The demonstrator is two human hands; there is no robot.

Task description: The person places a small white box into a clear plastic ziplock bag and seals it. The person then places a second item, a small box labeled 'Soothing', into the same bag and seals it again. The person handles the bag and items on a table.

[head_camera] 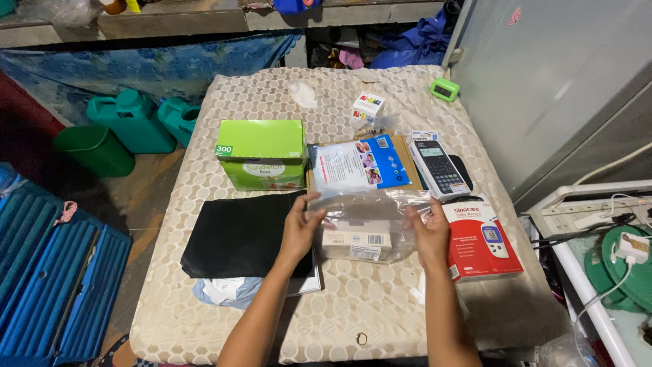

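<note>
**A:** ok so what was actually gripped there? The clear plastic bag [370, 228] was pinched at both ends: the left hand [299, 231] had its thumb and fingers closed on the bag's left edge, the right hand [429, 234] closed on the right edge. Bag was held just above the patterned tablecloth [353, 306].

**B:** yep, and a small white box [356, 239] could already be seen inside the bag, lying flat. So the loading part looked done, judging by that. Whether the bag's mouth was sealed couldn't be told, too much glare.

**A:** around the bag: a black sheet [241, 234] touching it on the left, a red-and-white carton [482, 238] just beside it on the right, a boxed calculator [438, 166] and a blue-and-white leaflet packet [356, 163] behind it, a green box of bags [261, 155] behind-left.

**B:** those others looked unbagged, so probably more was left.
</note>
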